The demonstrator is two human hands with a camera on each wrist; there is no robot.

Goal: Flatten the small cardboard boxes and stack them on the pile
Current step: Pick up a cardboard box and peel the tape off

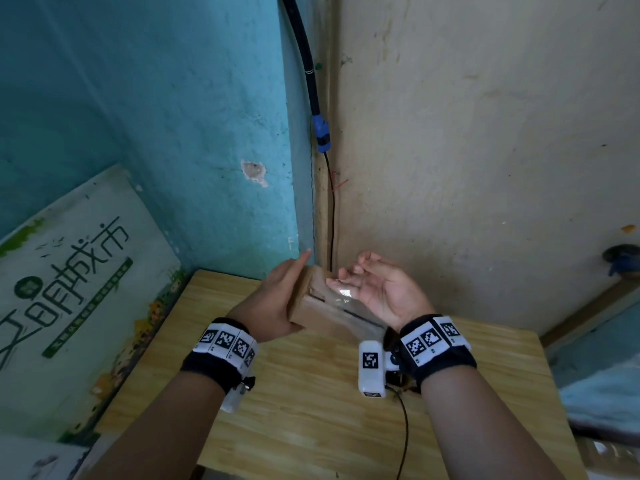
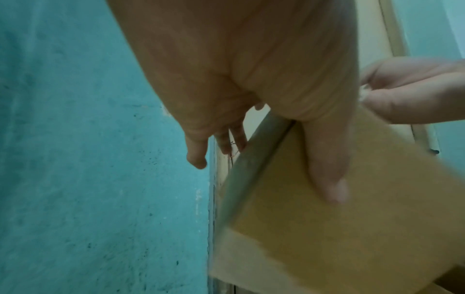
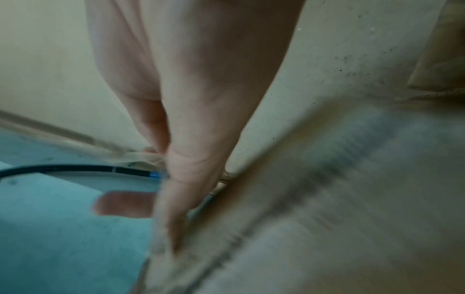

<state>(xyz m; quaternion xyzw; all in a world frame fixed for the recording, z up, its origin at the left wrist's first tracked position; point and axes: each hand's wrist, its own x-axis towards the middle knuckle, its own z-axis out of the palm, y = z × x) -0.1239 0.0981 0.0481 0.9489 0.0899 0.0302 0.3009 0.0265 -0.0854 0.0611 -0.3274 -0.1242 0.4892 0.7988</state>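
A small brown cardboard box (image 1: pixel 315 311) is held above the wooden table (image 1: pixel 311 410), close to the corner of the walls. My left hand (image 1: pixel 280 299) grips its left end. In the left wrist view the thumb (image 2: pixel 327 169) lies on one face of the box (image 2: pixel 339 238), with the fingers behind the other side. My right hand (image 1: pixel 374 289) is palm up at the box's far right end, fingers curled. It pinches a strip of clear tape (image 1: pixel 344 293) that runs from the box. The right wrist view is blurred and shows the hand (image 3: pixel 196 99) against cardboard (image 3: pixel 327 208). No pile is in view.
A printed poster board (image 1: pixel 79 289) leans on the teal wall at the left. A black cable with a blue connector (image 1: pixel 320 129) runs down the wall corner behind the box. Blue cloth (image 1: pixel 606 393) lies past the table's right edge.
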